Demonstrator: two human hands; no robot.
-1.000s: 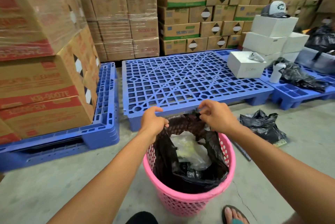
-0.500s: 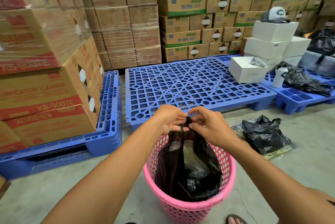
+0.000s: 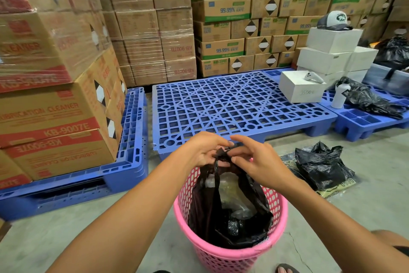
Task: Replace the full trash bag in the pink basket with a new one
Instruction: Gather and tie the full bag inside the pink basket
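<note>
Your left hand (image 3: 204, 151) is pinching the gathered top of the full black plastic trash bag (image 3: 228, 208) from the nine o'clock side, its grip closed on the bunched film. Keep that pinch low on the neck, since it looks like you are tying the bag shut and a high hold would leave little slack for the knot. The bag itself is sitting inside the round pink perforated plastic basket (image 3: 223, 257) on the concrete floor, its mouth drawn up above the far rim at twelve o'clock while clear plastic waste is showing through the gap below. Your right hand (image 3: 254, 162) is meeting the neck from three o'clock, thumb and forefinger closed on the film and the other fingers spread loose. Draw the two ends snug before lifting, so nothing spills. Further out at two o'clock, a crumpled black plastic bag (image 3: 323, 166) is lying on the floor, well apart from the basket; I cannot tell whether it is the fresh liner.
</note>
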